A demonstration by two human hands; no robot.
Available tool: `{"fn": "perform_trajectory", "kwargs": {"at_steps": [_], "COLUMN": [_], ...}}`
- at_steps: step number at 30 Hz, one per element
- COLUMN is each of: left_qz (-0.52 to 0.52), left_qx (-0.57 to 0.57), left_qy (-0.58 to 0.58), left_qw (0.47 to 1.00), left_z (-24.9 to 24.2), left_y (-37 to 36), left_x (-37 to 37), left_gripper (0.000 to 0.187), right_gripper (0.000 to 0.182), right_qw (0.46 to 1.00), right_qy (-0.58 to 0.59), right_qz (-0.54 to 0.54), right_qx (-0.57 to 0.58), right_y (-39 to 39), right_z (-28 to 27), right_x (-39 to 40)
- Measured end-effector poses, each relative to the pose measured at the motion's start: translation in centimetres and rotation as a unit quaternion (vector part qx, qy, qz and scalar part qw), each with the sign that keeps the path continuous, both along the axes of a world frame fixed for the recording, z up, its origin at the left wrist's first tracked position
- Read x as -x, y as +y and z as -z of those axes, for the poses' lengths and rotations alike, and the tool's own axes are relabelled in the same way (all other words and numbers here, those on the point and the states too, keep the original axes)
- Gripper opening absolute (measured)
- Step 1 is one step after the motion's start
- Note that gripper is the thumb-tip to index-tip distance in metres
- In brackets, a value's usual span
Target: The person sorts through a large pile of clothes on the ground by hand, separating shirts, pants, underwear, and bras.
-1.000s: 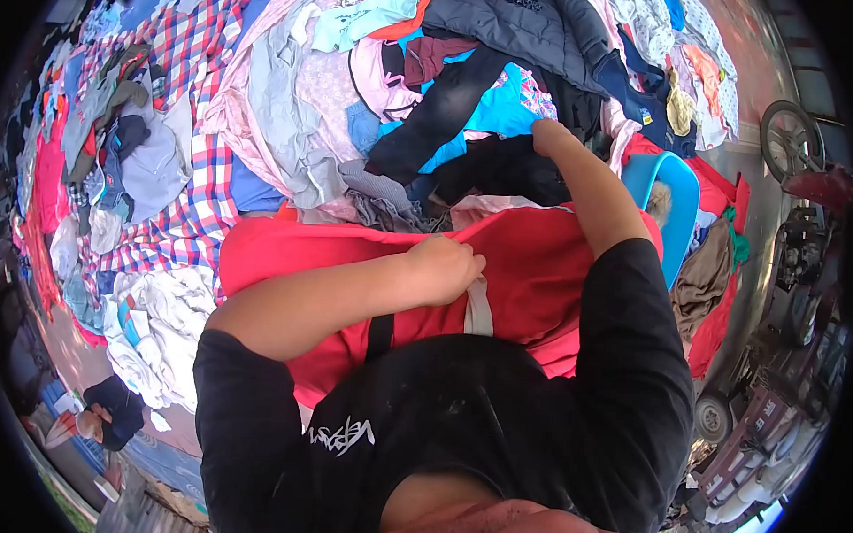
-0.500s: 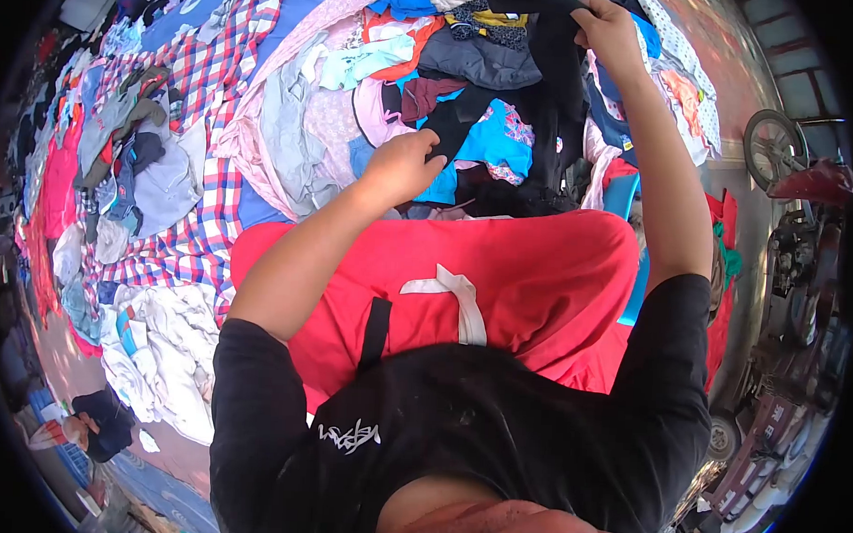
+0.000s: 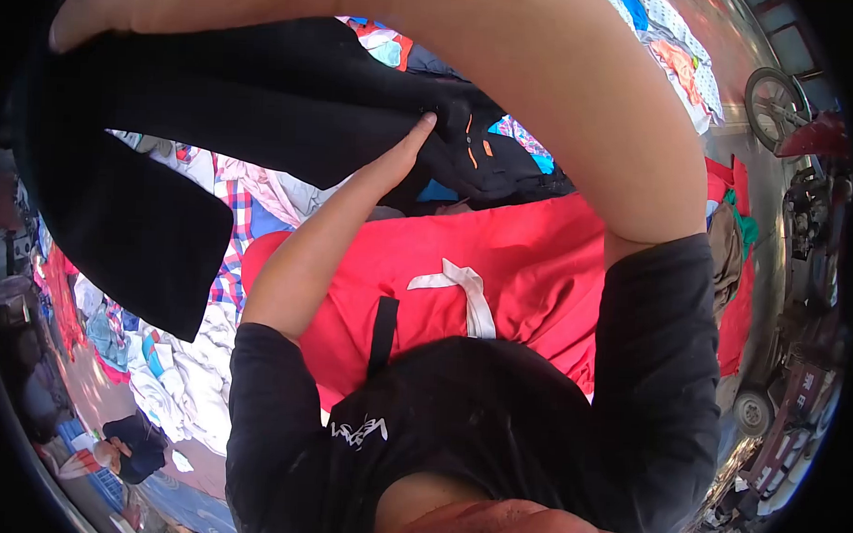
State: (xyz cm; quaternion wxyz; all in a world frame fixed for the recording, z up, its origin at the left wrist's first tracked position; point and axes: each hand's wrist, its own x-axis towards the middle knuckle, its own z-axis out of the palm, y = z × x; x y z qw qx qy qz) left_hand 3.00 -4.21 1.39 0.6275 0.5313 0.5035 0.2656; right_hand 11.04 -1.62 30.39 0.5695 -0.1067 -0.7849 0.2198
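Note:
Black trousers (image 3: 272,115) with orange zip trim and a small orange mark stretch across the upper left, and one leg hangs down at the left. My left hand (image 3: 402,158) is at their middle, closed at the fabric near the orange trim; part of its fingers is behind the cloth. Across the top reaches my right arm, and my right hand (image 3: 73,19) is at the far upper left, up against the raised cloth. Its fingertips are lost in the dark edge of the view. Under the trousers lie mixed clothes, including a blue patterned piece (image 3: 525,143).
My crossed legs in red trousers (image 3: 530,261) are in front of the pile. White clothes (image 3: 206,381) lie at the left on a checked cloth (image 3: 229,269). A person (image 3: 134,449) is at the lower left. A wheel (image 3: 775,105) and vehicles stand at the right.
My right hand has swung from the upper right to the far upper left, bringing the black trousers up and across. My left hand has stayed near the middle, on the black cloth.

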Motion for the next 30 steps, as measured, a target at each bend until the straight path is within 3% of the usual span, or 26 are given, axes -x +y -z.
{"fn": "perform_trajectory", "kwargs": {"at_steps": [2,5,8,9,11,13,15,17,20,23,24,27,29,30], "left_qz": [-0.065,-0.130,-0.146,-0.175,-0.219,-0.235,-0.252,-0.262,-0.258,-0.232,-0.221,-0.254,-0.299,-0.320], "left_qx": [0.010,0.072,0.101,0.104,0.116,0.108,0.068,0.050,0.032,0.039,0.044,0.020,0.052,0.069], "left_qy": [-0.026,-0.103,-0.190,-0.264,-0.314,-0.384,-0.392,-0.408,-0.424,-0.444,-0.453,-0.414,-0.317,-0.267], "left_qw": [0.997,0.984,0.966,0.943,0.917,0.886,0.882,0.873,0.868,0.865,0.862,0.874,0.898,0.906], "left_z": [1.4,2.6,0.7,0.1,-0.8,-1.4,-1.4,-1.5,-2.0,-2.1,-2.2,-2.8,-1.2,0.0], "left_y": [0.7,1.7,2.3,2.5,3.3,3.9,4.4,4.6,4.7,4.4,4.4,4.1,4.3,4.1], "left_x": [0.9,1.9,3.4,3.7,4.9,5.5,5.6,5.5,5.3,5.5,5.5,5.7,6.0,6.1], "left_gripper": [0.074,0.055,0.039,0.036,0.035,0.034,0.034,0.033,0.034,0.035,0.035,0.042,0.047,0.049], "right_gripper": [0.037,0.049,0.061,0.069,0.094,0.094,0.076,0.069,0.073,0.076,0.075,0.069,0.048,0.042], "right_qw": [0.997,0.963,0.919,0.835,0.782,0.760,0.705,0.651,0.689,0.539,0.540,0.627,0.726,0.737], "right_qy": [-0.047,-0.160,-0.220,-0.247,-0.358,-0.431,-0.513,-0.538,-0.373,-0.035,0.014,0.111,0.160,0.181], "right_qz": [0.029,0.208,0.154,0.052,0.048,0.080,0.188,0.167,0.186,0.198,0.104,0.064,0.119,0.102], "right_qx": [-0.046,0.069,0.290,0.488,0.509,0.480,0.451,0.509,0.592,0.818,0.835,0.769,0.658,0.643], "right_y": [1.9,5.3,6.3,4.8,1.4,-2.1,-4.2,-3.7,-2.5,-3.0,-2.6,-1.6,0.1,0.6], "right_z": [2.2,9.3,21.3,23.6,29.7,35.2,39.1,40.7,47.4,41.6,41.0,39.4,35.4,33.6], "right_x": [0.5,0.6,-7.5,-10.1,-14.0,-15.7,-16.5,-16.2,-16.9,-14.2,-14.5,-14.1,-13.6,-13.5]}}
